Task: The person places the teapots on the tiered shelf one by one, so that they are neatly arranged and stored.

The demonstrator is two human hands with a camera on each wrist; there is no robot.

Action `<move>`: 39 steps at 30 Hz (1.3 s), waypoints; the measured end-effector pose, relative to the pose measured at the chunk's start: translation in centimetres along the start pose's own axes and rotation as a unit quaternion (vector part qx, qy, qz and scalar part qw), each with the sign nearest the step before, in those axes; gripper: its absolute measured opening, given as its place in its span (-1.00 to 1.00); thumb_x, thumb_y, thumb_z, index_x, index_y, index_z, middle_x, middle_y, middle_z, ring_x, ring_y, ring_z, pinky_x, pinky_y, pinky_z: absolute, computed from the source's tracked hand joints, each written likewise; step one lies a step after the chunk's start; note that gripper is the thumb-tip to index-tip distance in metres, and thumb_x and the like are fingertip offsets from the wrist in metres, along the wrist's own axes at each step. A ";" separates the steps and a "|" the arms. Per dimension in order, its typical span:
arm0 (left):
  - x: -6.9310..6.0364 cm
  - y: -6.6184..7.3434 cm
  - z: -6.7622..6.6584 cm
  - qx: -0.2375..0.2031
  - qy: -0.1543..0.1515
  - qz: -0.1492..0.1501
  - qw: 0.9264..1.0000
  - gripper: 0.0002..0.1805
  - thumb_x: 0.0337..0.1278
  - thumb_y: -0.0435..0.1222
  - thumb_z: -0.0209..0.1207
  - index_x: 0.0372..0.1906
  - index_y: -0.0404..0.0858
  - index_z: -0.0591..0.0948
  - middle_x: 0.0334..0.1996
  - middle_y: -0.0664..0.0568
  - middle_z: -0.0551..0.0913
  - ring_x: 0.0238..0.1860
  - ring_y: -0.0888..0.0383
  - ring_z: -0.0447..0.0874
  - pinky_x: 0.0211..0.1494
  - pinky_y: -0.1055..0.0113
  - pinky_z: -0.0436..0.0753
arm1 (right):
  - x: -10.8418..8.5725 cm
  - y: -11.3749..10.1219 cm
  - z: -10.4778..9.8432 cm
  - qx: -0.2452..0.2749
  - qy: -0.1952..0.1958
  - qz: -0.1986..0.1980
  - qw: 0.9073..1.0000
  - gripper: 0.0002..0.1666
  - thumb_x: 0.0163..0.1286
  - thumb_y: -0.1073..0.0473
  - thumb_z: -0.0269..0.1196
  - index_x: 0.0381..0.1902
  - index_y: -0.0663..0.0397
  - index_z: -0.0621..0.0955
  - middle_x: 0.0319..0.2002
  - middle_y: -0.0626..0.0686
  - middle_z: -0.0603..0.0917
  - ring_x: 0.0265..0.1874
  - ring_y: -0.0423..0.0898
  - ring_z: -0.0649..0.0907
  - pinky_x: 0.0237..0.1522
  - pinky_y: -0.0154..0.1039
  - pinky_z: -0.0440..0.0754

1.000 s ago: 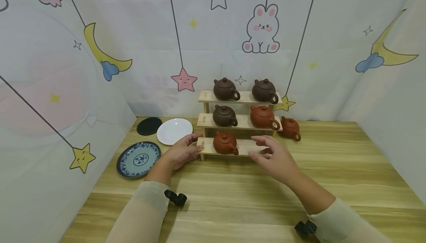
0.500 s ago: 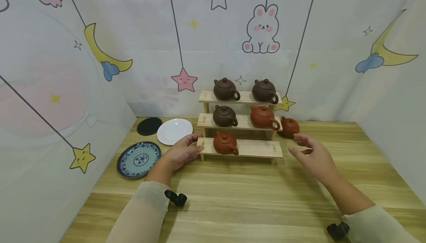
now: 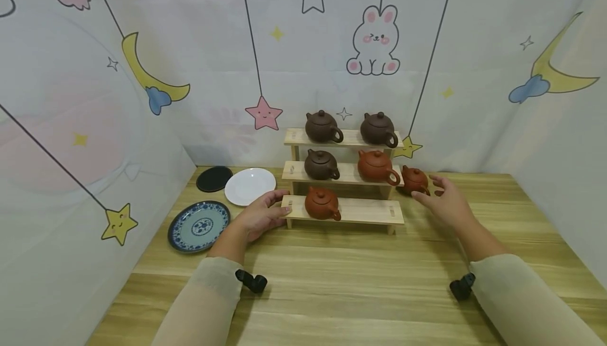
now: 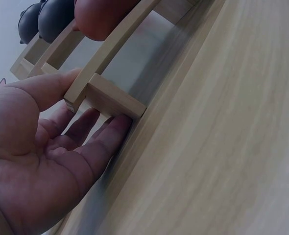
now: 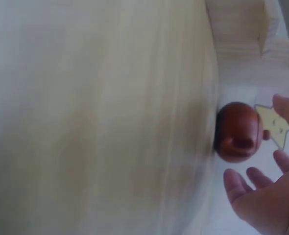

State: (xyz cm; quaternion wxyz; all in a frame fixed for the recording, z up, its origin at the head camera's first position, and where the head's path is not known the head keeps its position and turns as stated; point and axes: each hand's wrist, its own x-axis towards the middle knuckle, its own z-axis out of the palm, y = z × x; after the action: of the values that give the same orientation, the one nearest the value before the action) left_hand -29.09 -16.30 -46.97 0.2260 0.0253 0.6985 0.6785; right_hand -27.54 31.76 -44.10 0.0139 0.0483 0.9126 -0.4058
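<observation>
My left hand grips the left end of a three-step wooden display stand. In the left wrist view the thumb lies on the lowest plank and the fingers reach under it, beside the leg. Near the stand's right side, a red-brown clay teapot stands upright on the table. My right hand is beside that teapot with thumb and fingers apart. The right wrist view shows a gap between the fingers and the teapot. A small red-brown teapot sits on the lowest step.
Dark brown teapots stand on the top step. The middle step bears a dark brown teapot and a red-brown one. A black disc, a white plate and a blue-patterned plate lie left. Printed cloth hangs behind.
My right hand has moved right from the lowest step's right end, then forward to the teapot on the table. The left hand has stayed on the stand.
</observation>
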 end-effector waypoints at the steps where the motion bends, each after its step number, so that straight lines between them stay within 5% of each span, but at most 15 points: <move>1: 0.0 0.0 0.0 -0.001 0.001 -0.001 1.000 -0.28 0.54 -0.34 0.23 0.66 -0.17 0.25 0.68 -0.08 0.17 0.43 -0.03 0.52 0.43 0.10 0.67 | 0.4 0.0 0.0 0.001 -0.001 0.001 1.000 0.26 0.45 -0.43 0.32 0.75 0.12 0.04 0.69 0.43 0.10 0.58 0.50 0.26 0.46 0.46 0.42; 11: 0.1 0.1 -0.2 -0.003 -0.005 0.002 1.000 -0.27 0.55 -0.34 0.23 0.67 -0.18 0.23 0.69 -0.10 0.15 0.45 -0.03 0.51 0.48 0.07 0.63 | 3.7 -0.1 0.6 -0.010 0.003 -0.011 1.000 0.21 0.45 -0.23 0.40 0.72 0.23 0.07 0.63 0.53 0.14 0.54 0.50 0.31 0.47 0.40 0.42; 21: 0.0 0.0 -0.1 -0.003 -0.005 -0.002 1.000 -0.28 0.54 -0.34 0.23 0.66 -0.18 0.24 0.68 -0.10 0.16 0.43 -0.02 0.52 0.47 0.08 0.64 | 4.9 0.5 1.2 -0.005 0.013 -0.024 1.000 0.08 0.46 0.01 0.43 0.68 0.30 0.14 0.58 0.51 0.28 0.52 0.45 0.37 0.51 0.36 0.40; 39: 0.0 0.2 0.0 -0.003 -0.004 -0.004 1.000 -0.27 0.53 -0.35 0.24 0.66 -0.19 0.24 0.69 -0.11 0.15 0.44 -0.01 0.51 0.44 0.10 0.66 | 2.8 0.8 0.7 -0.018 0.014 -0.023 0.999 0.05 0.48 -0.07 0.42 0.68 0.20 0.18 0.58 0.47 0.30 0.44 0.45 0.42 0.37 0.38 0.48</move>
State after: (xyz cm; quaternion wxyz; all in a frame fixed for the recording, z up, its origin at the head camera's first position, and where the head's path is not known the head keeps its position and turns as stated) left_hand -29.13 -16.28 -46.77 0.2318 0.0244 0.6953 0.6799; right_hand -30.25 31.99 -45.28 -0.0072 0.0328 0.9205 -0.3893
